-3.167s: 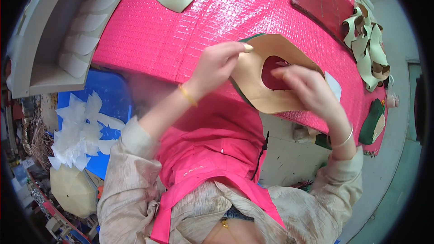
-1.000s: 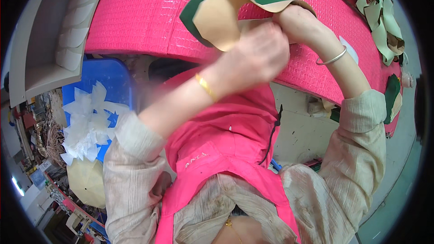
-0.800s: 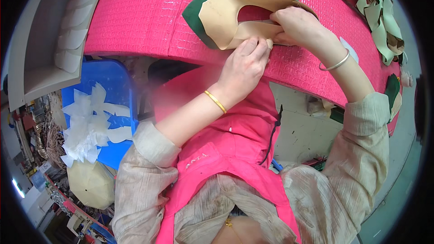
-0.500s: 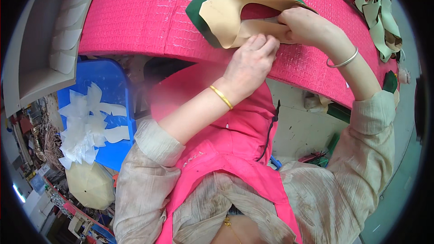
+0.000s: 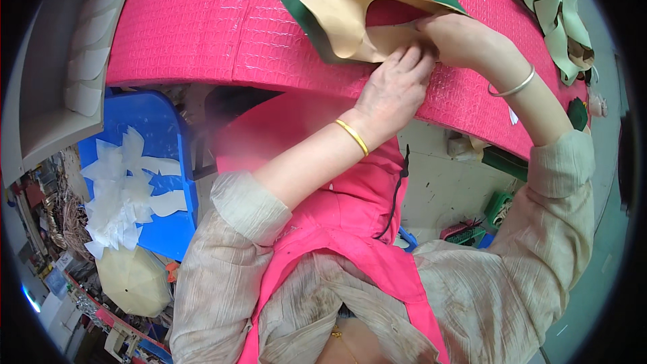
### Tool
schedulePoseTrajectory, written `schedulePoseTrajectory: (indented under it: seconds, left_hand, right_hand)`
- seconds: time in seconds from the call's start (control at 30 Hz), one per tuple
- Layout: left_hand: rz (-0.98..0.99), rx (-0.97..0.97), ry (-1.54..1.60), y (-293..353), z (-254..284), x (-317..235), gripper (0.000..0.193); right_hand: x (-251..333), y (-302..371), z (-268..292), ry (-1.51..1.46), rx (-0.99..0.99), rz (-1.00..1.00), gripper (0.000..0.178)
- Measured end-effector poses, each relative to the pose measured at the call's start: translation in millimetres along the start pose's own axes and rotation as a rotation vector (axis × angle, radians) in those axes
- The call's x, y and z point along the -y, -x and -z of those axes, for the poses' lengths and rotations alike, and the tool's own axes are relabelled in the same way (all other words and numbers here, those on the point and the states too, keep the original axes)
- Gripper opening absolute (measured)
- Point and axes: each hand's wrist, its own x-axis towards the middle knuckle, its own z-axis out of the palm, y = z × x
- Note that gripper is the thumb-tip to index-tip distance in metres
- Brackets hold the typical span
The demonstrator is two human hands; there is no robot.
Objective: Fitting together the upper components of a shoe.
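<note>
A shoe upper (image 5: 337, 20), green outside with a beige lining, is held in a loop over the pink table cover. Along its lower edge, my left hand (image 5: 396, 87) has thumb and fingers closed on the beige lining. Close beside it, my right hand (image 5: 465, 39) is bent over the right end of the piece with curled fingers gripping it. The fingertips of both hands nearly meet, and the exact spot they pinch is partly hidden behind the knuckles.
The pink quilted-looking table cover (image 5: 182, 27) curves across the top. Pale green pieces (image 5: 563, 27) lie in a heap at far right. On the left are a grey rack (image 5: 60, 108) with stacked pale pieces and a blue chair (image 5: 162, 229) bearing white cut sheets (image 5: 125, 189).
My left hand has shifted slightly right and up along the edge. The upper has tilted, showing more green at its top, and my right hand has rolled further over it.
</note>
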Motion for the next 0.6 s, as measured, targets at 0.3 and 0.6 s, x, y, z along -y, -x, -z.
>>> schedulePoseTrajectory:
  seconds: [0.3,0.6]
  left_hand:
    - [-0.013,-0.096,-0.019,-10.7,-14.3,-14.8,0.024]
    - [0.077,0.019,0.092,-17.3,-19.9,-20.1,0.033]
  right_hand:
    - [0.7,12.1,-13.2,0.312,-0.183,0.067,0.006]
    - [-8.1,26.4,-16.0,0.242,-0.22,-0.067,0.009]
